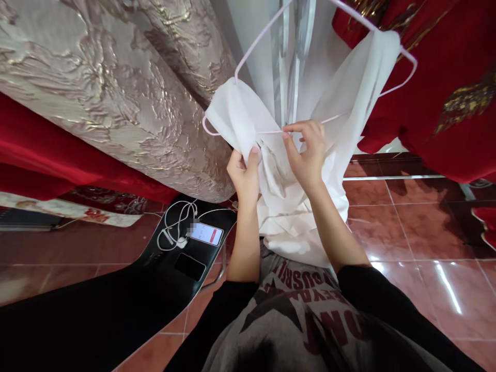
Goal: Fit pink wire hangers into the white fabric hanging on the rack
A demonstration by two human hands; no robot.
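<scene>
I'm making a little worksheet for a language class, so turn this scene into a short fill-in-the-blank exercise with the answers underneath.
1. The hanger bar pinched by the right hand is coloured ____.
2. The cloth in the left hand's grip is ____.
3. The seat under the lit phone is ____.
4. The large dark shape printed on the shirt is a ____.

Missing words: pink; white; black; star.

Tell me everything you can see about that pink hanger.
The pink hanger is thin and pale, with sloping arms, looped ends and a lower bar; its material is unclear. It slants, its right end higher in the view, its top out of frame. White cloth hangs over both sides, partly hiding it. The right hand pinches the lower bar.
</scene>
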